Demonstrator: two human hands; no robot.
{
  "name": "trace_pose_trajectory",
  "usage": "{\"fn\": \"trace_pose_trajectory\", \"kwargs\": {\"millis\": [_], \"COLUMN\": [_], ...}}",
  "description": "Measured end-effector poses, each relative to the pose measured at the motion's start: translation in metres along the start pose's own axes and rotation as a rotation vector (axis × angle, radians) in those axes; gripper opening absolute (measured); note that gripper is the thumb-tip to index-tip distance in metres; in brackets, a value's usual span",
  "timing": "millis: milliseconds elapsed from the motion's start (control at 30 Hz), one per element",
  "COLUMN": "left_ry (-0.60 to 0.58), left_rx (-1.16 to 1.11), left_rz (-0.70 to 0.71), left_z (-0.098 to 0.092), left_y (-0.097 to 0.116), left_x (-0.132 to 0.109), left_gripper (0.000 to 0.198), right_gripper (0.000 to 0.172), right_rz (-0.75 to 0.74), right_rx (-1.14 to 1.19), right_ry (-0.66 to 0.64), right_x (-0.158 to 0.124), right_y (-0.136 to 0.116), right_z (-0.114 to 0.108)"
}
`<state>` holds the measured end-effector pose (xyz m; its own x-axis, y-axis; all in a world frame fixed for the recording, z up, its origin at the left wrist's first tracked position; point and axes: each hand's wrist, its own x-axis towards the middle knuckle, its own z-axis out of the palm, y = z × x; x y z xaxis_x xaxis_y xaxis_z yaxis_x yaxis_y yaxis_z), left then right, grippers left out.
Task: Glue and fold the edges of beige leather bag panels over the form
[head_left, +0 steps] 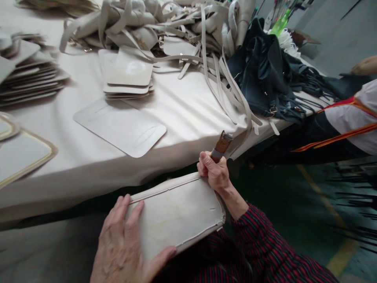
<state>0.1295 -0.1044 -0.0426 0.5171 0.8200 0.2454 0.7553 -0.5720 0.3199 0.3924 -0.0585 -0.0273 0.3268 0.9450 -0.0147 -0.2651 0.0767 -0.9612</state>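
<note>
Left hand laid flat on cream leather bag panel, palm down, fingers spread apart over its left end, thumb hooked under near edge; pressing, not clamped. Right hand fisted at panel's top-right corner, wrist bent up, fingers curled tight & clamped on brown-handled tool, handle sticking up past knuckles toward the counter edge; working end hidden in the fist. Right forearm in dark red-striped sleeve coming in from lower right.

Panel sits on the lap, just below & in front of the counter edge, not on it; stitched seam along its top & right sides, faint yellowish marks on the face.

Counter covered w/ cream sheet. Flat cream cut piece w/ rounded corners lying near the edge, small stack of similar pieces behind it. More stacks at far left, gold-edged pieces at left edge. Heap of cream bags & straps at the back, straps trailing over the right edge. Dark navy bags piled at right end. Green bottle beyond.

Another person at far right, white garment w/ orange-red strap, part of an arm above. Floor dark green w/ yellow line.
</note>
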Motion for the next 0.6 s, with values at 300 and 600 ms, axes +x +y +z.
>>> {"fn": "trace_pose_trajectory", "kwargs": {"millis": [300,600], "left_ry": [0.03,0.063], "left_rx": [0.04,0.017], "left_rz": [0.031,0.006], "left_z": [-0.002,-0.001], "left_y": [0.001,0.002], "left_x": [-0.002,-0.001], "left_gripper": [0.113,0.109], "right_gripper": [0.047,0.053], "right_rz": [0.052,-0.051], "right_rx": [-0.079,-0.083], "right_ry": [-0.039,0.057], "right_x": [-0.009,0.003], "right_y": [-0.007,-0.026], "right_z": [-0.001,0.012]}}
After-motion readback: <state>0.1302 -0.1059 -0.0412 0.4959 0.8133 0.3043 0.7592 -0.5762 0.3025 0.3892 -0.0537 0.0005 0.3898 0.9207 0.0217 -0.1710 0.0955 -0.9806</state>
